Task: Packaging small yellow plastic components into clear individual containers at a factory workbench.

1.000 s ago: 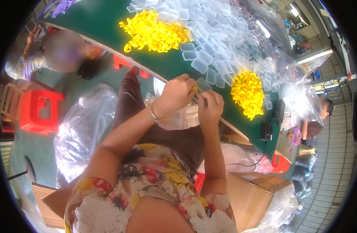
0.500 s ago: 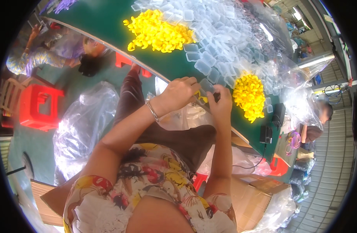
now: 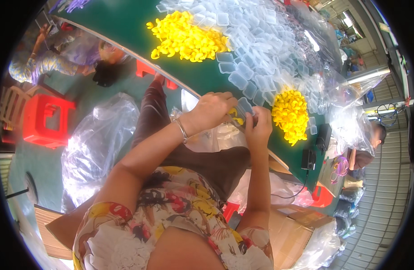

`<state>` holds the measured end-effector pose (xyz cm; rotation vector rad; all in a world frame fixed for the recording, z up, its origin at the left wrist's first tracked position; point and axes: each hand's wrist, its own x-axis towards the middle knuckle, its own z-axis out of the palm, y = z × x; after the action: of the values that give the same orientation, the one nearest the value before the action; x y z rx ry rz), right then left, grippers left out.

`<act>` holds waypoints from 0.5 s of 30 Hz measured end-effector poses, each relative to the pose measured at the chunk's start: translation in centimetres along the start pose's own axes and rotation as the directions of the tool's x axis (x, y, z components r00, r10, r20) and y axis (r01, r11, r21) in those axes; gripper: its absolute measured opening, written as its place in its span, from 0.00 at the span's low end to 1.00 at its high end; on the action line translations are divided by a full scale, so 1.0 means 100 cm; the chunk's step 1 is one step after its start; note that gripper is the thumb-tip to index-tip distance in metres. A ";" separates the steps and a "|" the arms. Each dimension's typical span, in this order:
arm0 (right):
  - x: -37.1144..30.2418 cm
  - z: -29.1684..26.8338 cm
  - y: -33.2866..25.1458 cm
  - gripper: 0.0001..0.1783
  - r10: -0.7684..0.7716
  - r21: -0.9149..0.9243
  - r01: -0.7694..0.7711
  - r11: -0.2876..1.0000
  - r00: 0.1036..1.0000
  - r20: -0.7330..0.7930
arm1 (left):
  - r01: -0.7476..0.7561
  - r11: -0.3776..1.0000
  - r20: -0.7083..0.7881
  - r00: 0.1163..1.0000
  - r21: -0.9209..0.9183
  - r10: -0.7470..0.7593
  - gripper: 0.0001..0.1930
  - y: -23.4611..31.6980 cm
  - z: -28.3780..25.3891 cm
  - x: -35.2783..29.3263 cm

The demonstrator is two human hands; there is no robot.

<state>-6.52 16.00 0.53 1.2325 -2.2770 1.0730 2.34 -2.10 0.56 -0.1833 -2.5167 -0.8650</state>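
Note:
Between my hands, just over the table's near edge, is a small clear plastic box (image 3: 245,106) with its lid side tilted up. Yellow pieces (image 3: 238,120) show in or behind it; my fingers hide part of them. My left hand (image 3: 210,110), a bracelet on its wrist, has its fingers closed on the left side of the box. On the other side my right hand (image 3: 260,127) pinches the box between thumb and fingers. A small heap of yellow pieces (image 3: 290,118) lies right of my right hand, and a bigger yellow heap (image 3: 186,38) lies farther off to the left.
Many clear boxes (image 3: 256,42) cover the far part of the green table (image 3: 112,24). Black adapters (image 3: 308,158) with a cable sit at its right end. A red stool (image 3: 47,120) and a big clear bag (image 3: 99,148) stand on the left. Other people are at left and far right.
The clear box has tilted a little between my hands, and more yellow shows beside it. My right hand has shifted slightly down. The whole view has moved slightly.

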 end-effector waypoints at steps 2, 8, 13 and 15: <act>0.003 -0.003 -0.002 0.12 -0.062 -0.017 0.062 0.998 0.998 -0.018 | 0.004 1.000 0.002 1.000 0.012 -0.004 0.21 0.002 0.001 0.001; 0.000 -0.019 -0.006 0.15 -0.067 0.158 0.047 0.986 0.989 0.128 | 0.000 1.000 -0.075 0.997 0.007 0.000 0.24 0.006 -0.004 0.003; -0.007 -0.016 -0.012 0.24 -0.048 0.151 0.026 0.988 0.988 0.144 | -0.065 0.998 -0.001 0.998 -0.003 0.065 0.20 -0.006 -0.001 0.003; -0.009 -0.013 -0.007 0.26 -0.069 0.128 0.053 0.990 0.990 0.121 | -0.057 0.998 0.000 0.998 -0.036 0.057 0.19 -0.004 -0.001 0.005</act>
<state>-5.47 17.29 1.19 1.4472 -2.2760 1.1610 1.85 -2.50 0.68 -0.2659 -2.4856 -0.8877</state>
